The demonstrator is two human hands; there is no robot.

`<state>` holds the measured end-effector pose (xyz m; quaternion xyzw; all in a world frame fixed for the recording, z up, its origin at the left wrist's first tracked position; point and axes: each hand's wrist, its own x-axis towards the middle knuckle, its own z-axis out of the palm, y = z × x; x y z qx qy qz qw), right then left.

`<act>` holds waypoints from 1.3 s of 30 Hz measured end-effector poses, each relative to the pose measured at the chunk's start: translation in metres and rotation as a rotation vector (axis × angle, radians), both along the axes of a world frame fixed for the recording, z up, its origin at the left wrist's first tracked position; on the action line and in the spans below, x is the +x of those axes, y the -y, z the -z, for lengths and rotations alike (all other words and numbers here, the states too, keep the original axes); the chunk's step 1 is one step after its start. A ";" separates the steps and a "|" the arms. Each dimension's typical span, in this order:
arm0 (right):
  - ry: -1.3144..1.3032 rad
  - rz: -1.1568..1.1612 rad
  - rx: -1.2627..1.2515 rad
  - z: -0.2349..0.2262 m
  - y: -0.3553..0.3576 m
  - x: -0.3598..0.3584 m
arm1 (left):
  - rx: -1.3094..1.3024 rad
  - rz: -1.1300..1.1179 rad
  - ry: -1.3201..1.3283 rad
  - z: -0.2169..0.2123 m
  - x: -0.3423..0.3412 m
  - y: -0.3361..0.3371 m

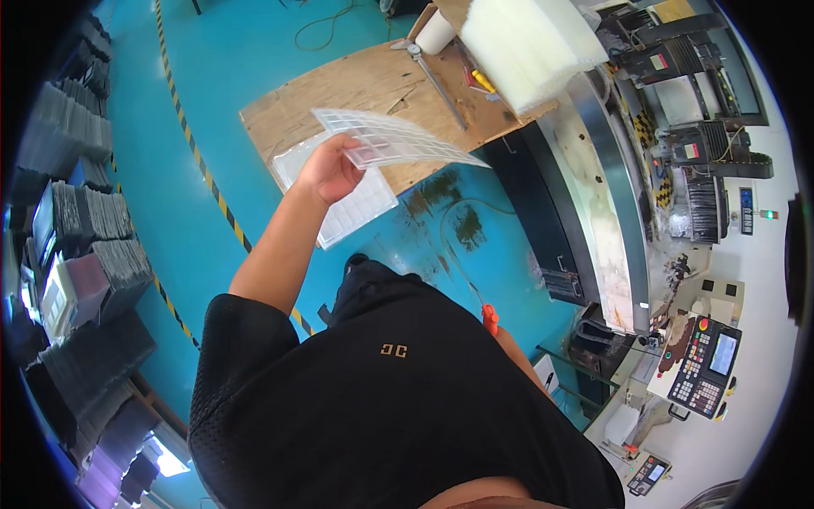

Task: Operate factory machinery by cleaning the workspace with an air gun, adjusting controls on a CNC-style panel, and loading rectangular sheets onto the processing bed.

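Note:
Raised over the near end of a wooden tabletop (314, 97), my left hand (329, 172) pinches the edge of a thin, clear plastic tray (405, 140) divided into compartments. The tray tilts and bows out to the right. Beneath it a second clear tray (346, 219) of similar kind lies at the table's corner, partly covered by my hand and wrist. Low by my right side, my right hand (502, 336) is closed round an orange-red tool (489, 317), which looks like an air blow gun. Most of that hand is hidden by the tool and my body.
On the table lie a caliper (437, 85), a yellow-handled screwdriver (483, 81) and a large white foam stack (530, 47). Machines and a control panel (705, 365) stand right. A hose (449, 216) crosses the wet-stained floor. Stacked sheets (80, 212) line the left.

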<state>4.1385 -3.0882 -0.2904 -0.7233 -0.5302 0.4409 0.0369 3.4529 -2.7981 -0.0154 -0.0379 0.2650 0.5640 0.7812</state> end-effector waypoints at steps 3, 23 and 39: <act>0.097 -0.068 0.050 0.015 0.005 0.022 | 0.205 0.135 0.120 -0.069 0.015 -0.002; -0.140 0.076 -0.205 -0.160 -0.020 -0.091 | 0.335 0.227 0.209 -0.119 0.022 0.014; -0.213 0.212 -0.518 -0.079 0.006 -0.058 | -0.344 0.434 -1.014 0.218 -0.051 0.171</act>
